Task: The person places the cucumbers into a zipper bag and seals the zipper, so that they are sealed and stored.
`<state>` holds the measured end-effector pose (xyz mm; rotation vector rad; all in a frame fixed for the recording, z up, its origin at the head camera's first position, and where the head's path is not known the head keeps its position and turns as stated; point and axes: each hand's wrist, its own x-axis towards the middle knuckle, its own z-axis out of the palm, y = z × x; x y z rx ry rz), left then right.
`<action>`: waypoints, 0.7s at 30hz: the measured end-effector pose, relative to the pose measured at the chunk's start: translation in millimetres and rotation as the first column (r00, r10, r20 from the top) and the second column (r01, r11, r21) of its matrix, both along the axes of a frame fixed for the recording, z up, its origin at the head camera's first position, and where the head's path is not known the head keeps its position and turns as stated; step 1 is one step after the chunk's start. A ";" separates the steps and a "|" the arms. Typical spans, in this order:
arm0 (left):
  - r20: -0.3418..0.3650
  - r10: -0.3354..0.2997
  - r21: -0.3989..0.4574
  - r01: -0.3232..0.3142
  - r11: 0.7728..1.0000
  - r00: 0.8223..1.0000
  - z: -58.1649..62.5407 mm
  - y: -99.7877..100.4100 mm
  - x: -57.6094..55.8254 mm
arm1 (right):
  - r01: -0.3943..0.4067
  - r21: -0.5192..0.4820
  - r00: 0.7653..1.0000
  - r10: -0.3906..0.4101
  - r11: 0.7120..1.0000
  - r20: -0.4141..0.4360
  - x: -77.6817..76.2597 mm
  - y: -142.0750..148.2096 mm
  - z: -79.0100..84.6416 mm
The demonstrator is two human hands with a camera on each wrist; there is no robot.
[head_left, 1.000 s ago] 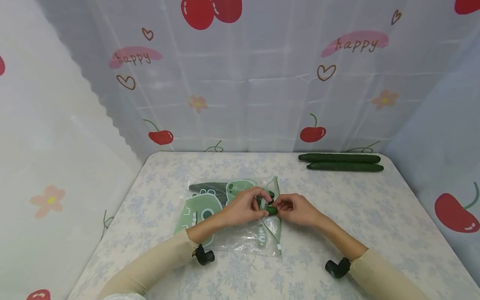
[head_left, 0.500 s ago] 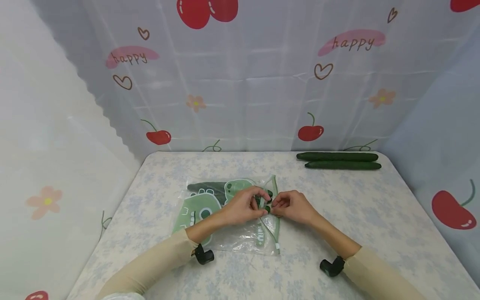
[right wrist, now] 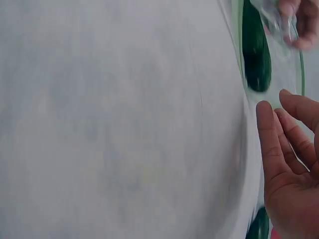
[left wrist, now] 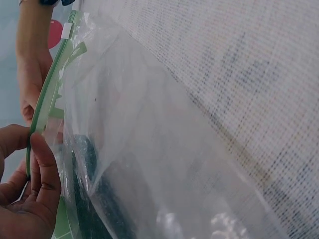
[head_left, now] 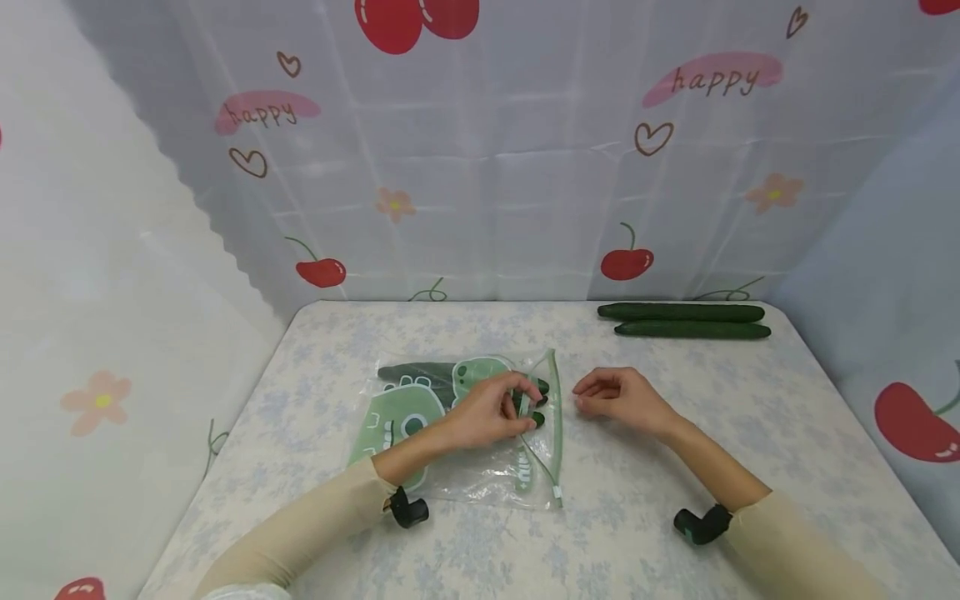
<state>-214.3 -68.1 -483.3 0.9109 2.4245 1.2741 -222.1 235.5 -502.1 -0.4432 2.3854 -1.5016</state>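
Note:
A clear plastic zip bag (head_left: 480, 483) with green cartoon print lies flat on the table, its green-edged mouth facing right. Dark green cucumbers (head_left: 408, 373) show through the plastic; a cucumber end (head_left: 538, 419) lies at the mouth. My left hand (head_left: 487, 414) pinches one side of the opening between thumb and fingers, and the left wrist view shows the green zip strip (left wrist: 47, 92) running through this grip. Just right of the mouth, my right hand (head_left: 626, 400) hovers with relaxed, slightly bent fingers and nothing in them. In the right wrist view its fingertips (right wrist: 264, 112) point toward the bag.
Two more cucumbers (head_left: 681, 312) lie side by side at the table's back right. A white slider (head_left: 557, 493) sits at the near end of the zip strip. Patterned cloth covers the table (head_left: 637, 525), and printed curtains (head_left: 495, 208) stand behind and beside it.
My right hand pushed the cucumber end leftward into the bag, then let go and drew back to the right. The left hand keeps its grip on the bag's mouth.

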 end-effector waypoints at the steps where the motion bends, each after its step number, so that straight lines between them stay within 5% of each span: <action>1: 0.000 0.001 -0.001 -0.001 1.000 1.000 0.1 -0.2 0.2 | 0.016 0.003 1.000 -0.016 1.000 0.004 -1.9 8.1 1.4; 10: -0.010 -0.007 -0.001 0.007 1.000 1.000 -0.2 -0.6 0.8 | 0.175 0.154 0.984 -0.175 0.972 -0.018 -16.1 88.7 10.2; 21: -0.020 -0.009 0.000 0.009 1.000 1.000 -2.4 -1.1 -0.6 | 0.409 -0.032 0.910 -0.405 0.912 0.084 -37.8 166.1 13.7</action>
